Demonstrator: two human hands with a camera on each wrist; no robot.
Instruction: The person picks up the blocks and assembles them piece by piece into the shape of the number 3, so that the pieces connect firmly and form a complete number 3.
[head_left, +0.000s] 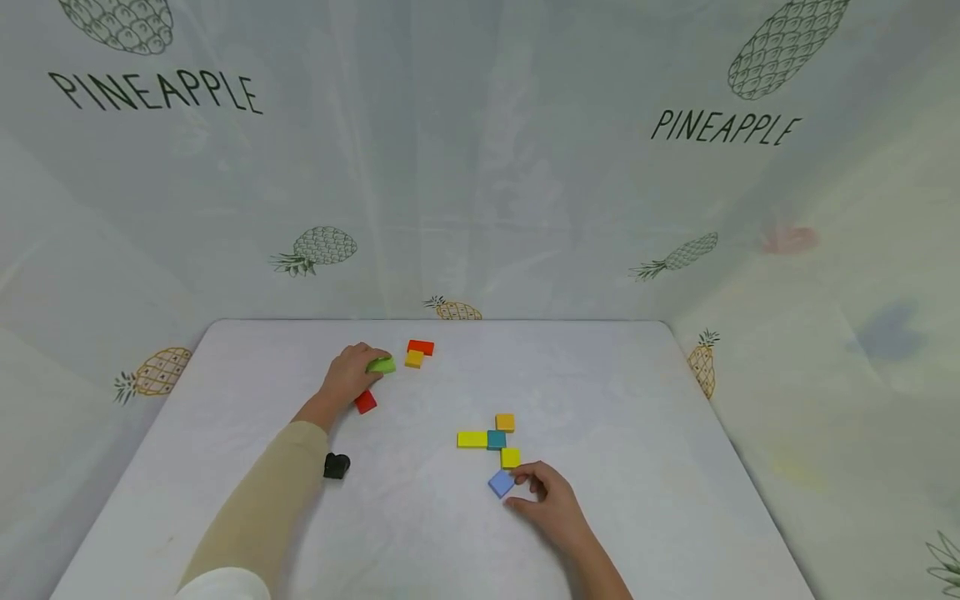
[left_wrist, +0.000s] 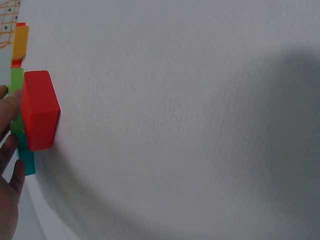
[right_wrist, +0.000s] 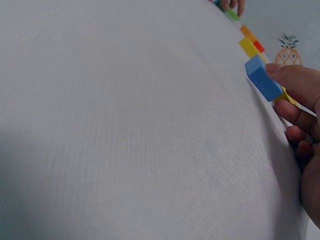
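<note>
My left hand (head_left: pixel 351 372) pinches a lime-green block (head_left: pixel 382 365) on the left of the white table, with the thumb on its near side and fingers on its far side. A red block (head_left: pixel 365 402) lies just below this hand, and a teal block (left_wrist: pixel 27 162) shows under its fingers in the left wrist view. At centre right, my right hand (head_left: pixel 553 504) has its fingertips around the near right side of a blue block (head_left: pixel 501 483), its fingers loosely bent. The blue block sits turned like a diamond, next to a yellow block (head_left: pixel 511 458).
Above the blue block, a long yellow block (head_left: pixel 472 439), a teal block (head_left: pixel 497 440) and an orange block (head_left: pixel 505 422) sit close together. Toward the back lie a flat red block (head_left: pixel 422 347) and an orange-yellow block (head_left: pixel 414 359). A small black object (head_left: pixel 337 466) lies beside the left sleeve.
</note>
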